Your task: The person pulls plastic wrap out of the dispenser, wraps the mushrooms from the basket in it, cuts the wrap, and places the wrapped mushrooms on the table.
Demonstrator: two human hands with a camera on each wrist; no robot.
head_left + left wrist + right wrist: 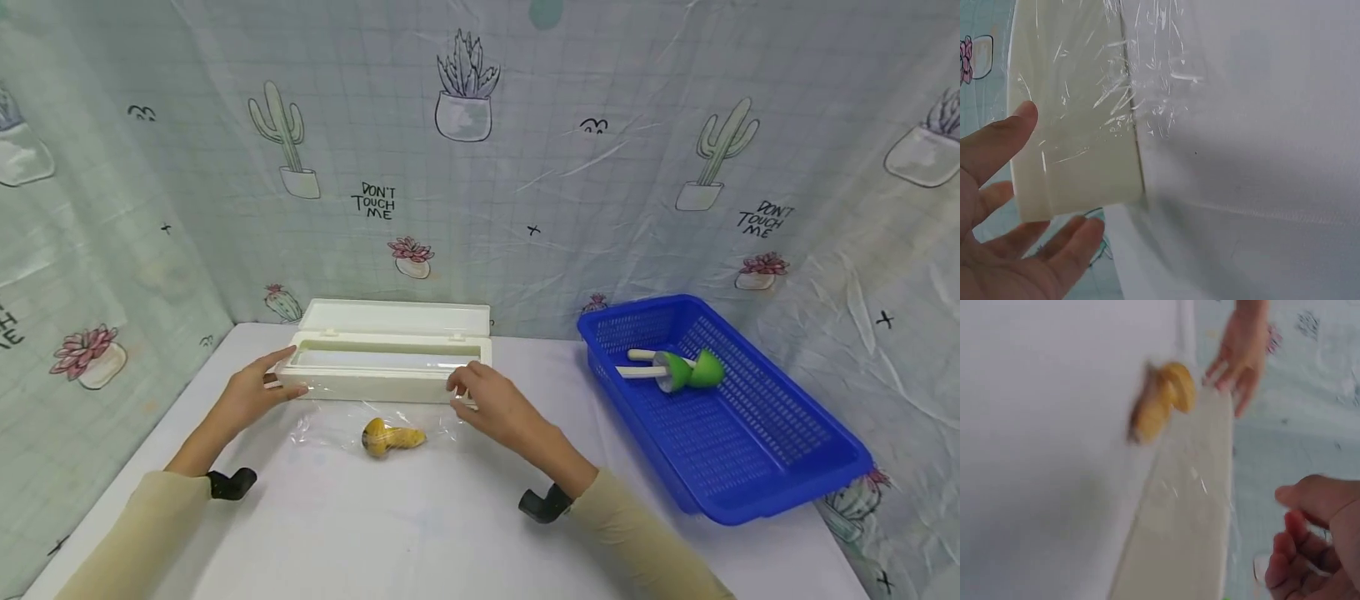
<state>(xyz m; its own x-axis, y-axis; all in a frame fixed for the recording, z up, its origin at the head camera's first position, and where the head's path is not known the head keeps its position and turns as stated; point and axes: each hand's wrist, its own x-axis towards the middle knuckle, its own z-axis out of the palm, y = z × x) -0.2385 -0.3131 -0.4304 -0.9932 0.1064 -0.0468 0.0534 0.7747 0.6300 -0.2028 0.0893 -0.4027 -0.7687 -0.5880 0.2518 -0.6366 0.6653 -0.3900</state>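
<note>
A white cling film box (375, 386) stands at the back of the table, its lid (393, 317) raised. Clear film (322, 427) hangs over its front and spreads on the table. My left hand (253, 392) holds the box's left end, thumb on the front and fingers round the end. Near the right front corner is my right hand (497, 406), fingers loosely curled. In the right wrist view a gap shows between its thumb and index finger, with no object visible there. A yellow, dark-spotted, lobed object (390, 437) lies amid the film; whether on or under it, I cannot tell.
A blue plastic basket (780, 467) stands on the right side of the table. Inside lie two green-headed things (675, 372) with pale sticks. A printed cactus curtain (525, 183) hangs close behind the box and along both sides.
</note>
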